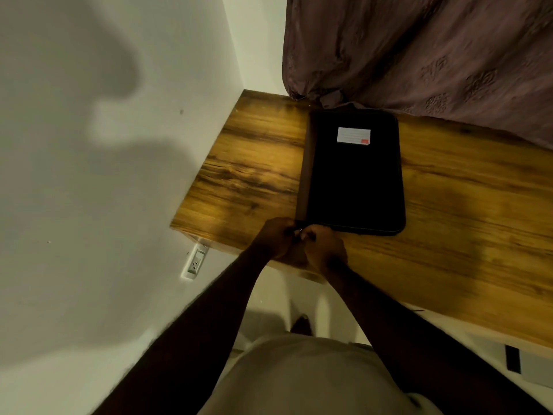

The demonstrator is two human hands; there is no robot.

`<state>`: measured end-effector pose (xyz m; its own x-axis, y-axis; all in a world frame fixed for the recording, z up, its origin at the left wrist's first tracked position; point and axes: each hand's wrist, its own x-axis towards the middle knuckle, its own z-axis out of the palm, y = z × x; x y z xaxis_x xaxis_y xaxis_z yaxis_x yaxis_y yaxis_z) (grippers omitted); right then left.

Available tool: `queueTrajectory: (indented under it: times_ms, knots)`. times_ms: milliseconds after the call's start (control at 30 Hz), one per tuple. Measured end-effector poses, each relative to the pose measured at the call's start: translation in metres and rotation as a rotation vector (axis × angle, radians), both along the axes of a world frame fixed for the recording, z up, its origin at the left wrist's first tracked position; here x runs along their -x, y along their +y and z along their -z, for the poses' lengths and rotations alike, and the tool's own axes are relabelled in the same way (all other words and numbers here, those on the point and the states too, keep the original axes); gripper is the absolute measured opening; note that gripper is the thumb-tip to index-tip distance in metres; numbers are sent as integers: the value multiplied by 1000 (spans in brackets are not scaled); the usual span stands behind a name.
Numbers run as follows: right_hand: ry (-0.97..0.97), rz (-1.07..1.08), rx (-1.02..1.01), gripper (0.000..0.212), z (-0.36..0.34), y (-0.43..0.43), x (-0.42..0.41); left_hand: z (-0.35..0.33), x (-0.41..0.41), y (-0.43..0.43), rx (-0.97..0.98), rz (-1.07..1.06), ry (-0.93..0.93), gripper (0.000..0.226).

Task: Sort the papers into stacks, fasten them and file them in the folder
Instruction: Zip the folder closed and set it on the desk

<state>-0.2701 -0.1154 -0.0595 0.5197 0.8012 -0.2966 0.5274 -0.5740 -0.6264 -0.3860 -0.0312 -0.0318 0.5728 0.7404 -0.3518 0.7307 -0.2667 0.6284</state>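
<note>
- Head view. Black zip folder (356,181) lies flat and closed on a wood-grain desk (463,211), long side running away from the person, towards the desk's left end.
- Brown spine strip (303,178) runs down the folder's left edge. A white label (353,135) with a small red patch at one corner sits on the cover near the far end.
- Left hand (273,239): at the folder's near left corner, fingers curled in tight and clamped on that corner.
- Right hand (324,248): just beside the left, knuckles up, fingers also curled in and pinching at the same corner. The two hands touch or nearly touch.
- A small zip pull (298,231) glints between the two sets of fingertips. Which fingers actually hold it cannot be resolved.
- Both forearms reach in from the bottom of the frame and are bare. A pale shirt (299,381) fills the lower middle.
- Dull purple-brown patterned curtain (419,52) hangs behind the desk. Its hem rests on the desktop and meets the folder's far edge.
- White wall (89,205) stands against the desk's left end and carries a broad shadow of the person.
- White wall socket (196,262) is set in that wall, just below the desk's near left corner.
- Lighting is dim and warm, so detail on the folder's cover is lost in black.
</note>
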Motion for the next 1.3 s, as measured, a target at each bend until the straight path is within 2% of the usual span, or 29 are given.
queueTrajectory:
  times_ms: [100, 200, 333, 400, 500, 633, 733, 867, 967, 1133, 1300]
  knots:
    - [-10, -30, 6, 18, -3, 1, 2, 3, 3, 3, -24, -14, -5, 23]
    - [104, -44, 1, 18, -4, 2, 3, 5, 2, 4, -19, -47, 37, 26]
    - [294, 98, -109, 6, -3, 3, 8, 5, -1, 6, 8, -37, 66, 20]
    - [392, 200, -139, 7, -3, 3, 9, 5, 1, 5, 20, -28, 40, 16]
    - [403, 232, -149, 15, 2, 3, 9, 8, 5, 6, 4, -17, 4, 17]
    - [280, 190, -135, 25, 1, 4, 11, 7, 6, 8, 5, -4, 19, 16]
    - [171, 116, -87, 19, -3, 4, 11, 6, 7, 8, -7, -9, -6, 15]
    - [38, 13, -32, 25, -6, 3, 8, 9, 10, 7, -24, -25, -30, 12]
    - [-29, 5, 12, 28, -5, 2, 9, 8, 11, 6, -98, 24, 26, 17]
    - [-290, -102, 155, 37, -12, -7, 7, 6, 11, 8, -170, 61, 96, 22]
    - [-340, -117, 197, 38, -13, -5, 0, 4, 7, 3, -213, -11, 183, 24]
